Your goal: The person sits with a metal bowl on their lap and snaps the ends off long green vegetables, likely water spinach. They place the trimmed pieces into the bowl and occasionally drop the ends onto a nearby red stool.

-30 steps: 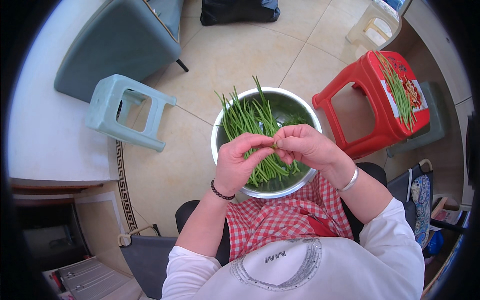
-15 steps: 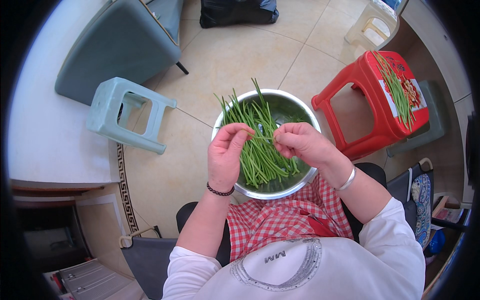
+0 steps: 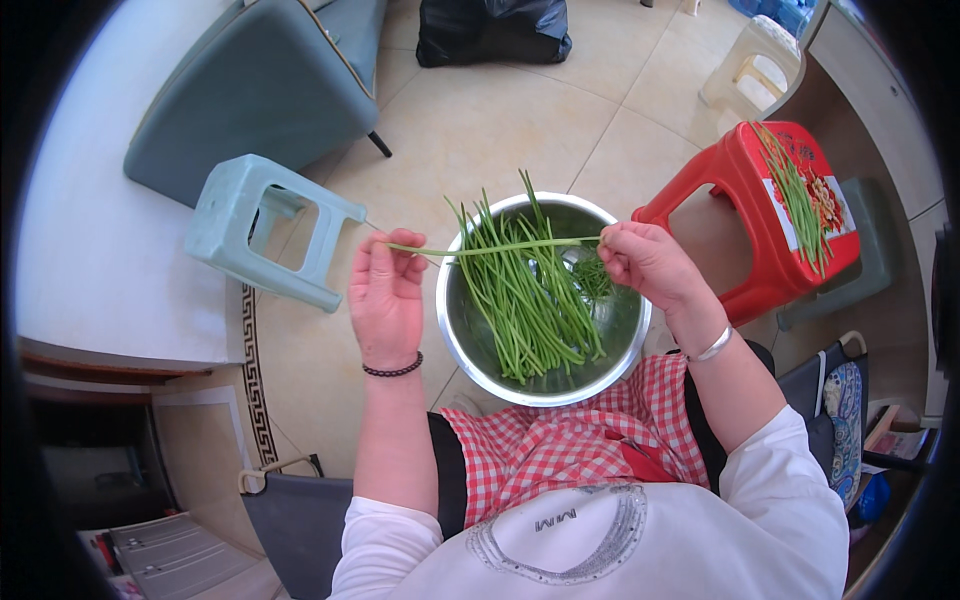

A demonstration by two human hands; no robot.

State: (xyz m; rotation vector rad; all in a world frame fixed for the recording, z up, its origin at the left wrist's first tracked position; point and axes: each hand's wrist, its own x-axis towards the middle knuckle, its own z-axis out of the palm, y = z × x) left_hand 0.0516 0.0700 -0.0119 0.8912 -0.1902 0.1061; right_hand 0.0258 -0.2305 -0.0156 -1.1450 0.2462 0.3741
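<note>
Between my hands a single garlic scape (image 3: 500, 247), a long thin green stem, is stretched out nearly level above a steel bowl (image 3: 625, 325). My left hand (image 3: 388, 305) pinches its left end, out past the bowl's rim. The right end is pinched in the fingertips of my right hand (image 3: 648, 262), over the bowl's right rim. A loose bunch of green scapes (image 3: 525, 315) lies in the bowl, some tips sticking out over the far rim. Small green scraps (image 3: 592, 277) lie at the bowl's right side.
A red stool (image 3: 735, 185) at right bears more green stems (image 3: 800, 195). A pale blue stool (image 3: 225, 215) stands at left, before a blue-grey sofa (image 3: 255, 95). A black bag (image 3: 492, 35) lies on the far floor. A red checked apron (image 3: 540, 450) covers my lap.
My hands have moved apart, the left one outward to the left and the right one to the right. The scape between them now shows at full stretch.
</note>
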